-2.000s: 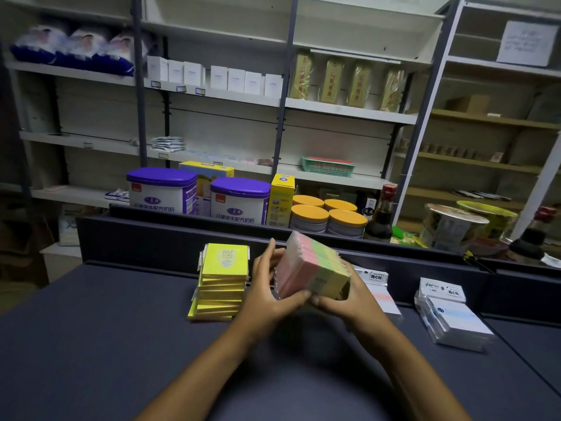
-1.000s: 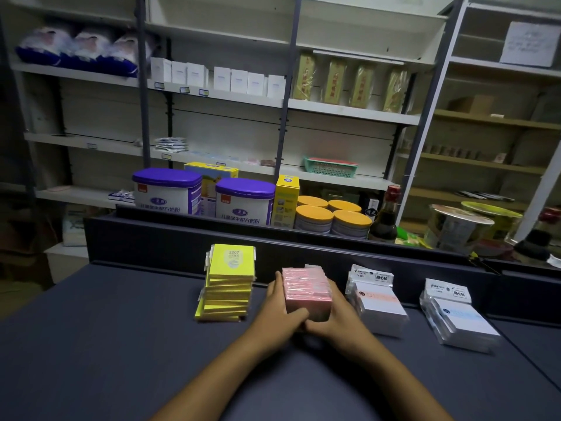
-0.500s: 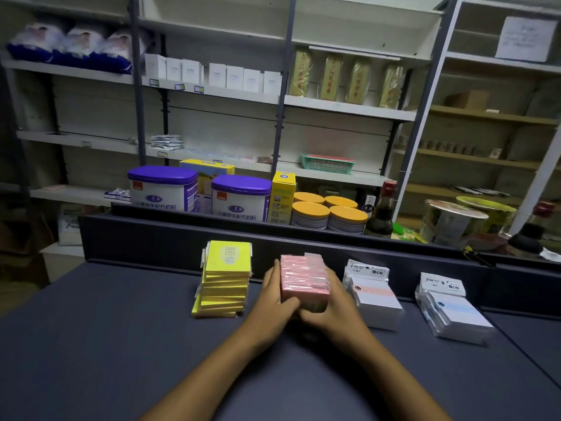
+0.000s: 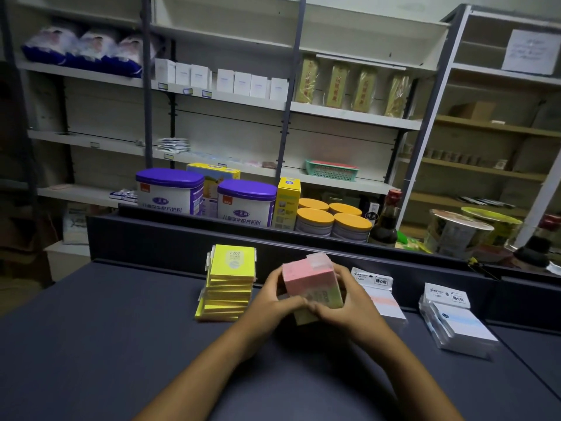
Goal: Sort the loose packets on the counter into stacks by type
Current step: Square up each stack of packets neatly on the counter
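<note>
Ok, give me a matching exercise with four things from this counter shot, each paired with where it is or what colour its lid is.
Things:
1. stack of yellow flat packets
2. pink and green bundle of packets
3. clear-wrapped stack of white packets with a blue stripe
4. round white tins

Descriptions:
A. far right on the counter
B. orange lids
C. held in both hands
D. left of the hands

Pairs: 1-D, 2-C, 3-A, 4-B

A pink-and-green packet bundle (image 4: 312, 287) sat tilted at frame centre. A yellow stack (image 4: 229, 284) stood just left; two white stacks (image 4: 384, 299) (image 4: 458, 323) lay right, on the dark counter (image 4: 91, 344).
</note>
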### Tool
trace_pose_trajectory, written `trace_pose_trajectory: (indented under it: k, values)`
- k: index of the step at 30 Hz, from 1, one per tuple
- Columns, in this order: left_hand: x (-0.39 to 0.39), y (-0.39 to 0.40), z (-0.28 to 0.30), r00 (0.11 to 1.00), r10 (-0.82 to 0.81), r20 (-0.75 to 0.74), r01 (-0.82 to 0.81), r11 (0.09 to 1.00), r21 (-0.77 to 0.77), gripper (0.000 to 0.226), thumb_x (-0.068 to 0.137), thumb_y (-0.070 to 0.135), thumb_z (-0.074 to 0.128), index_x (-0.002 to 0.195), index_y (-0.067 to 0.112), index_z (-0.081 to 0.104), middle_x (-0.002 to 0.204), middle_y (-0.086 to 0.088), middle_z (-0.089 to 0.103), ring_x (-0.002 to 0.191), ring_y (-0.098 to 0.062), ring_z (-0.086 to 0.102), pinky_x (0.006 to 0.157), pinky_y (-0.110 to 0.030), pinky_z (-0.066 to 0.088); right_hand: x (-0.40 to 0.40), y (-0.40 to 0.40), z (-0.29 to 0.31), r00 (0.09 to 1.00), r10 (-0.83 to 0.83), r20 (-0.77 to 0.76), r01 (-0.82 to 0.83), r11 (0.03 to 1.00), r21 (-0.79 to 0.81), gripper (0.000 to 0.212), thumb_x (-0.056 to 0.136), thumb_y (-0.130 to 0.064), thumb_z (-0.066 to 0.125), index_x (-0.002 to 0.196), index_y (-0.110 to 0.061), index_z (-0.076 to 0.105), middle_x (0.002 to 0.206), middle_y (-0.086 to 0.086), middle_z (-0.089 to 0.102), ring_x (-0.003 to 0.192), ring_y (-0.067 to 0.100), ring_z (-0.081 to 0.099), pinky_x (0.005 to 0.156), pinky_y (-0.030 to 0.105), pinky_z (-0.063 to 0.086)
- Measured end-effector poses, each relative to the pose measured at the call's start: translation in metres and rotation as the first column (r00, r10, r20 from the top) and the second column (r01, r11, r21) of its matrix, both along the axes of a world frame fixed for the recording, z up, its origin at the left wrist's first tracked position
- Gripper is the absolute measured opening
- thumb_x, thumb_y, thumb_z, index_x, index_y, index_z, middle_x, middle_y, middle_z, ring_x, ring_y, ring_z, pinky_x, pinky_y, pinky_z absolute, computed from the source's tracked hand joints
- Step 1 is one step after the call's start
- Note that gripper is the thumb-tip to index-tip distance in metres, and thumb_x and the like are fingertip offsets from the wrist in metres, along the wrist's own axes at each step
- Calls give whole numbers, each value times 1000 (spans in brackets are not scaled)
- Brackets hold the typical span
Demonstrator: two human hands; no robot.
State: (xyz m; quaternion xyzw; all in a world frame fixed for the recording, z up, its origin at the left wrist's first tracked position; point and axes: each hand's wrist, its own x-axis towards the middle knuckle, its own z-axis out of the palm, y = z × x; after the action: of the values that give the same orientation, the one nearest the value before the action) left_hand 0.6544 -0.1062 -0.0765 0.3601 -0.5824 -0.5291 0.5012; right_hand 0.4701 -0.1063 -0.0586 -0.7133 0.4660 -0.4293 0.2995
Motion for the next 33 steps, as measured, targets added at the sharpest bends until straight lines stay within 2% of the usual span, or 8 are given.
trace_pose_trajectory:
  k: [4,8,13,17,22,24,28,33]
  values:
    - [-2,0,0,996,68,-55,-64,995,80,76,67,29,78,136,19,47,125,-4,64,116,-16,62,98,-33,53,-2,4,6,995,21,96,-26,999,46,86,63,-38,87,140,-30,48,126,-4,64,109,6,66,82,24,57]
    - [-8,-2,0,949,63,-310,-2,981,196,51,82,15,73,129,4,57,120,-17,69,108,-26,68,91,-39,57,10,1,7,968,-110,226,93,992,85,90,70,-24,88,146,-18,39,133,2,57,117,14,61,96,33,55]
    - [-14,-5,-2,911,82,-403,18,972,236,58,81,15,75,132,2,51,123,-18,68,111,-31,67,96,-45,54,23,-5,-3,835,-154,529,6,962,272,45,84,-10,73,122,-4,51,98,5,77,91,16,74,68,24,59]
    - [-16,-5,-1,950,92,-299,-17,970,243,83,64,35,90,130,5,49,120,-16,69,110,-30,68,101,-46,51,14,-12,-4,802,-168,573,-18,953,303,20,91,-14,67,109,-9,60,88,1,78,81,15,76,60,22,57]
    - [-10,-8,-1,986,135,-93,-113,970,215,37,94,34,60,117,5,67,112,-15,73,107,-27,68,96,-36,51,7,-16,-12,841,-182,509,-18,932,363,21,92,-23,64,104,-6,67,82,2,77,72,11,74,56,21,55]
    - [-9,-9,-2,988,148,-32,-139,970,201,34,96,33,57,110,6,72,108,-12,74,106,-26,68,98,-38,50,9,-16,-15,870,-204,449,31,931,364,23,91,-29,67,98,-7,71,84,4,78,77,14,75,60,23,57]
    - [-11,-10,-7,979,195,60,-204,958,202,38,96,39,58,102,6,75,104,-9,76,105,-25,69,100,-42,49,14,-17,-17,934,-255,251,167,931,324,40,91,-44,65,84,-7,77,94,13,78,96,33,72,88,47,55]
    - [-10,-15,-13,967,219,128,-243,943,225,42,95,41,59,99,2,75,80,-1,69,70,-11,59,73,-27,44,21,-21,-19,941,-330,71,295,906,303,48,94,-53,56,88,-9,72,97,14,72,91,23,64,81,39,48]
